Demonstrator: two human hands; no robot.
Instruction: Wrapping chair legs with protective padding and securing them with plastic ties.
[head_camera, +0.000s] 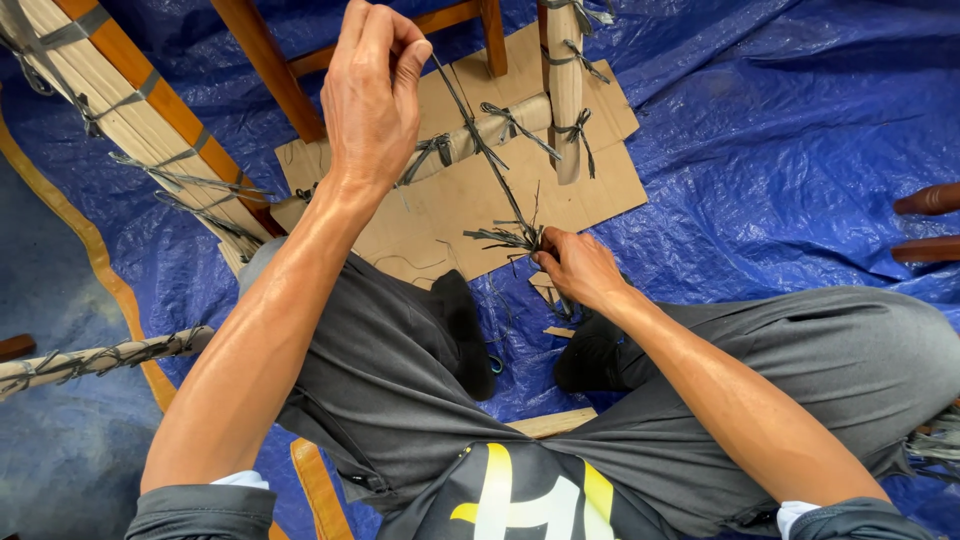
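A thin dark strand (480, 150) is held taut between the two hands, above a sheet of brown cardboard (610, 180) spread on a blue tarpaulin (780, 120). The left hand (370, 100) is raised high, and its upper end is pinched between thumb and fingertips, so that grip is clenched on the strand. The right hand (580, 268) is kept low, near the edge of the cardboard, and its grip is closed on the lower end, where a bundle of frayed dark fibres (505, 238) spreads out to the left of the knuckles.

The long axis of the strand is laid on a slant: from the left hand it runs down and to the right, toward the right hand. The loose fibre bundle is touched by the right hand and lies well apart from the left, so the right hand is the nearer one.

Behind the strand, a pale wrapped bar (480, 130) tied with dark bindings is seen, joined to an upright pale post (565, 90) and wooden legs (265, 60). A larger bound frame (120, 100) lies at the upper left. The person's grey trousers (390, 380) fill the foreground, with both knees spread.
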